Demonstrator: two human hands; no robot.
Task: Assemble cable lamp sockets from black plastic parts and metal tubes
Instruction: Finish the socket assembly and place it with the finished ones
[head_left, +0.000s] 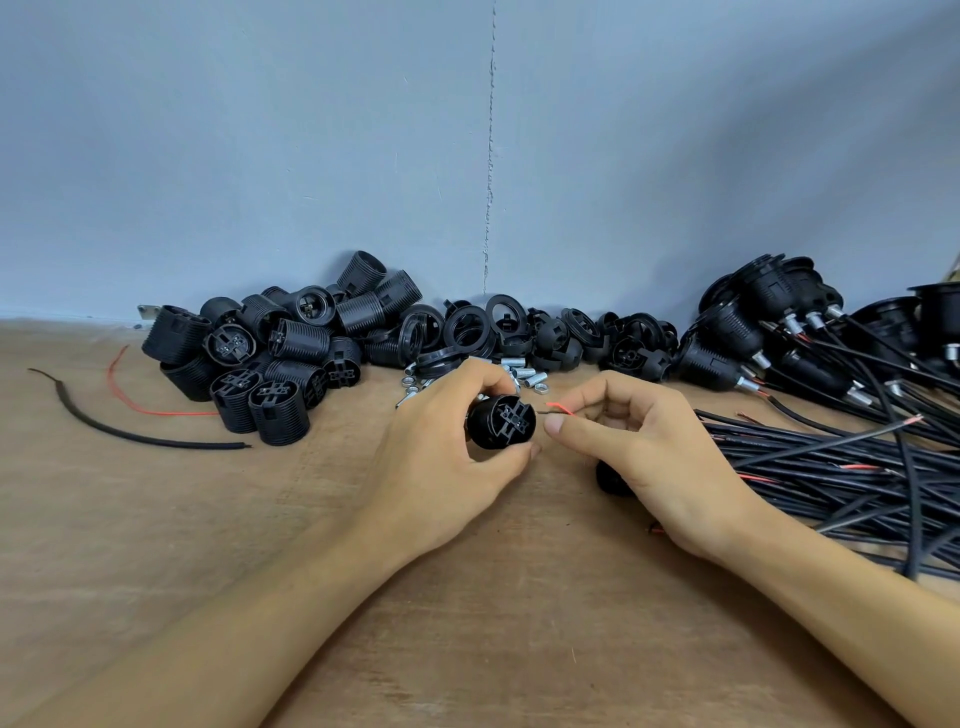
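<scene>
Black round plastic socket shell (501, 427) is gripped in the left hand (441, 460) over the brown wood table (156, 519), slotted end facing the right hand (644, 452), which pinches a thin red wire tip (561, 408) close by, prob. to poke it in.

A wooden table (156, 545) meets a scuffed blue-grey wall (260, 130).

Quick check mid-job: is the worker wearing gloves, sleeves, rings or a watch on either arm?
No. The left hand and right hand are bare: no gloves, no rings, short nails. The left forearm and right forearm are uncovered as far as the frame shows, with no sleeves, watch or bands.
</scene>
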